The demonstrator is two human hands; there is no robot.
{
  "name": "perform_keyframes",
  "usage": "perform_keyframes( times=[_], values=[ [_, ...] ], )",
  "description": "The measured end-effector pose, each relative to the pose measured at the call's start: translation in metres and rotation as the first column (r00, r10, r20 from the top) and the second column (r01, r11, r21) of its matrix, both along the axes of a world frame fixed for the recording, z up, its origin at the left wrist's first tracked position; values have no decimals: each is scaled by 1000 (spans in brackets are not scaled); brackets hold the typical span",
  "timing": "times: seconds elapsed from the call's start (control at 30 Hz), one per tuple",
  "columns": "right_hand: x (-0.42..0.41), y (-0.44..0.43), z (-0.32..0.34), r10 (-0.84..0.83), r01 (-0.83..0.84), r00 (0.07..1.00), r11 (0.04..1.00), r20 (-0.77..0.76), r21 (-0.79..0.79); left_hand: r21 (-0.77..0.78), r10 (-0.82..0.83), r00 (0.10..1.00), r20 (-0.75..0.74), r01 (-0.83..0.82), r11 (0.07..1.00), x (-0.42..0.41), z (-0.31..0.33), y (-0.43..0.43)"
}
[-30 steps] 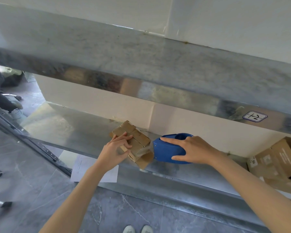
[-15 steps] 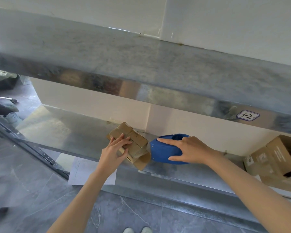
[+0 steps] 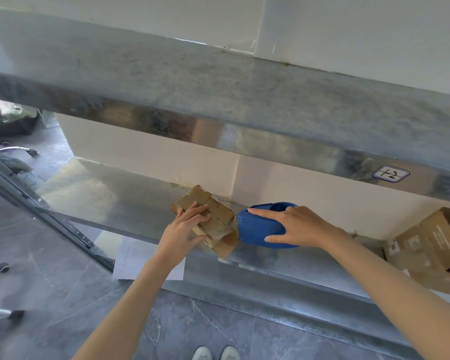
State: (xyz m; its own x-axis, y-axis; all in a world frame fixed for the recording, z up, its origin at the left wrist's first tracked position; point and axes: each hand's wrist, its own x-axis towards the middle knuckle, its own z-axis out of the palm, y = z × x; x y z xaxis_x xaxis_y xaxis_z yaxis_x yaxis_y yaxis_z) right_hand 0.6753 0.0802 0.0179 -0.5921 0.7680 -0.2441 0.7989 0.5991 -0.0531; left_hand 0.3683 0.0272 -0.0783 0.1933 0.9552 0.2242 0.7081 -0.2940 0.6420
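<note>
Galvanised metal shelving stands against a cream wall, and on its lower shelf (image 3: 109, 201) sits a small cardboard box (image 3: 218, 211). The box is brown, taped across the top and turned at an angle, with one flap hanging open at its near right corner. The left hand (image 3: 185, 229) holds the box, fingers laid over its top and thumb against the near side. Just right of the box, touching or nearly so, a rounded blue tape dispenser (image 3: 257, 229) is gripped by the right hand (image 3: 302, 227), forefinger stretched along its top and thumb on the near face. A larger carton (image 3: 426, 242) lies far right. Since the earlier frames both grips are unchanged, and the box and dispenser have kept their places.
</note>
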Motion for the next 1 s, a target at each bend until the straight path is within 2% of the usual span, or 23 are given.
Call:
perform_keyframes(
  times=[0.17, 0.37, 0.5, 0.57, 0.73, 0.87, 1.0],
  values=[
    [0, 2, 0, 14, -14, 1000, 1000, 9, 23, 6, 16, 1000, -17, -15, 1000, 3, 0, 1],
    [-4, 3, 7, 50, -53, 998, 995, 34, 84, 9, 83, 984, -159, -83, 997, 29, 4, -6],
    [-4, 4, 15, 66, -70, 997, 992, 44, 103, 132, 138, 974, -177, -115, 984, 43, 1, -8],
    [-4, 2, 18, 75, -78, 996, 992, 38, 97, 141, 114, 981, -159, -92, 986, 40, -2, -10],
    [-11, -7, 18, 141, -141, 990, 989, 1, 53, 15, 0, 999, -41, 0, 1000, 12, -8, -18],
    [-22, -10, 9, 169, -170, 985, 985, -40, -8, -19, -31, 998, 62, 33, 999, -2, -4, -25],
    [-16, -5, 8, 153, -155, 987, 988, -55, -24, -69, -46, 997, 66, 50, 996, -2, -1, -22]
  ],
)
